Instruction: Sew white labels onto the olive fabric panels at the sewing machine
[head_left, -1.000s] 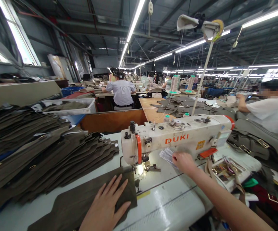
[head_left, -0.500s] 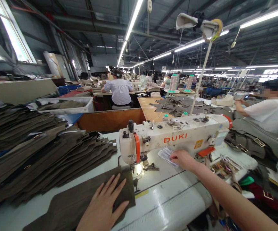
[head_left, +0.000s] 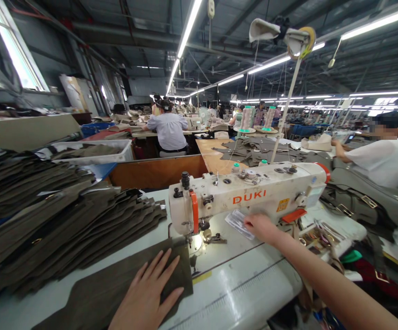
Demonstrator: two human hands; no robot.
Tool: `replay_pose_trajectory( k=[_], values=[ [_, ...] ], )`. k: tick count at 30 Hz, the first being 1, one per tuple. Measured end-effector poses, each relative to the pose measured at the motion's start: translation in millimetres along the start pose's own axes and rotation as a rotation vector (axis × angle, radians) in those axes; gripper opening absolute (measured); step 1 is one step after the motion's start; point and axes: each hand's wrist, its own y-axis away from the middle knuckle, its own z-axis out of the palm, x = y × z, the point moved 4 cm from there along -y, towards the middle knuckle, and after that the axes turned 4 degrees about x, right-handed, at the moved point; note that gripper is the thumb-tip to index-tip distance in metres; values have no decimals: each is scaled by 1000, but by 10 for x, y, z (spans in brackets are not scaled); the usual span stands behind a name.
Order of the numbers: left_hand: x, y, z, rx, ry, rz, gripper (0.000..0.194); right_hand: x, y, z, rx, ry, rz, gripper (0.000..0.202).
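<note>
My left hand lies flat with spread fingers on a dark olive fabric panel, close to the needle area of the white sewing machine. The panel's right edge reaches just short of the presser foot. Under the machine's arm, a small stack of white printed labels rests on the bed. My right hand is closed at the right end of these labels, its thumb and fingers pinched together on them. Its fingertips are partly hidden, so how many labels they grip cannot be seen.
Piled olive fabric pieces cover the table's left side. A parts tray with metal rings sits right of the machine. Thread cones stand behind. A person in white works at the right, another sits ahead.
The view has shifted very slightly. Both hands keep nearly the same places, the left on the panel and the right at the labels.
</note>
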Motion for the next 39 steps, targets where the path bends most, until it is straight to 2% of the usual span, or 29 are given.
replay_pose_trajectory(
  k=[14,16,19,21,23,27,29,31,33,36,39],
  values=[
    [2,13,-4,61,-2,34,55,191,9,-62,177,-399,74,24],
    [-11,13,-15,96,-7,48,53,202,35,-91,181,-455,64,27],
    [9,20,-116,221,-30,94,49,139,132,-139,168,-523,28,29],
    [100,37,-239,308,-44,146,47,-7,240,-159,140,-559,-19,27],
    [270,57,-373,352,-54,206,47,-262,372,-160,93,-584,-95,21],
    [719,99,-530,313,-51,380,51,-1012,637,-121,-11,-536,-386,17],
    [840,140,-554,308,2,416,48,-1340,711,-97,-43,-586,-489,16],
    [818,187,-577,336,76,375,43,-1540,712,-72,-62,-691,-486,17],
    [691,223,-610,369,138,328,38,-1623,670,-47,-48,-768,-443,16],
    [420,193,-676,411,156,274,33,-1622,615,-8,61,-765,-432,15],
    [181,73,-690,457,111,181,29,-1608,654,93,148,-665,-504,24]
  ],
)
